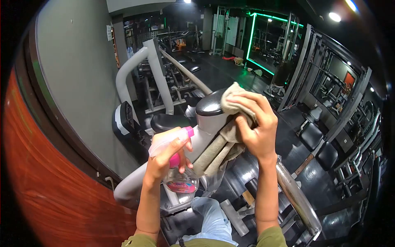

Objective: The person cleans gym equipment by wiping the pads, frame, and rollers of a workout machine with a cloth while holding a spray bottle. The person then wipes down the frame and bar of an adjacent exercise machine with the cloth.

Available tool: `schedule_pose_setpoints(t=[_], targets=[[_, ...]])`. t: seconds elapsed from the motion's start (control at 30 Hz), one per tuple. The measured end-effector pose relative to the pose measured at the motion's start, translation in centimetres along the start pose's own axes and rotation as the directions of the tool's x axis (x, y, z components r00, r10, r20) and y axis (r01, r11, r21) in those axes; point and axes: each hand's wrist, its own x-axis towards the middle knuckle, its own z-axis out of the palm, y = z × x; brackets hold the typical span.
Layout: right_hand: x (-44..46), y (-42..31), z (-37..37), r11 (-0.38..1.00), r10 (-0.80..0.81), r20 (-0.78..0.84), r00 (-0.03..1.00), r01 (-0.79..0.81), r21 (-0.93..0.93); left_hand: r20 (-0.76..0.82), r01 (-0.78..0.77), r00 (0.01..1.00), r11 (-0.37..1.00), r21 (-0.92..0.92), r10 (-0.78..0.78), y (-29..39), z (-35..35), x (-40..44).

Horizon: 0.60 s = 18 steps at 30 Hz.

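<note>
My left hand (pixel 166 154) is wrapped round the neck of a spray bottle (pixel 181 185) with a pink and clear spray head and a pink label on its clear body. The pink nozzle points right, toward the machine. In my right hand (pixel 259 125) is a grey-beige cloth (pixel 218 150), bunched at the top and hanging down in folds. Its upper part touches the right side of a glossy black cap (pixel 210 103) on top of a light grey machine post (pixel 205 123). The cloth hides part of the cap and post.
A black seat pad (pixel 170 122) sits just behind the bottle. Thick grey frame tubes (pixel 133 183) and a shiny metal bar (pixel 298 197) flank me. On the left stand a grey wall (pixel 74 82) and a reddish wood panel (pixel 49 177). Benches (pixel 311 136) and racks line the right.
</note>
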Motion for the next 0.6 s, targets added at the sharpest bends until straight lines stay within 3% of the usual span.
schedule_pose_setpoints(t=[0.13, 0.2, 0.33, 0.43, 0.6], targets=[[-0.6, 0.2, 1.3, 0.994, 0.109, -0.159, 0.981, -0.109, 0.008, -0.003, -0.032, 0.999, 0.999, 0.008, 0.032, -0.1, 0.3, 0.0], [-1.5, -1.0, 2.6, 0.986, 0.079, -0.285, 0.955, -0.118, -0.120, -0.005, -0.039, 0.999, 0.999, 0.017, 0.039, -0.2, 0.3, 0.0], [-5.1, -3.4, 4.8, 0.991, -0.084, -0.069, 0.994, 0.076, -0.106, -0.004, -0.032, 0.999, 0.999, 0.035, 0.032, -0.1, 0.5, 0.0], [-6.4, -1.7, 4.9, 0.978, -0.142, -0.133, 0.981, 0.118, -0.171, 0.005, -0.026, 1.000, 0.999, 0.025, 0.026, -0.1, 0.2, -0.1], [-6.1, 0.8, 4.4, 0.988, 0.116, -0.382, 0.917, -0.147, -0.053, 0.008, -0.047, 0.999, 0.998, 0.043, 0.047, -0.2, 0.2, -0.1]])
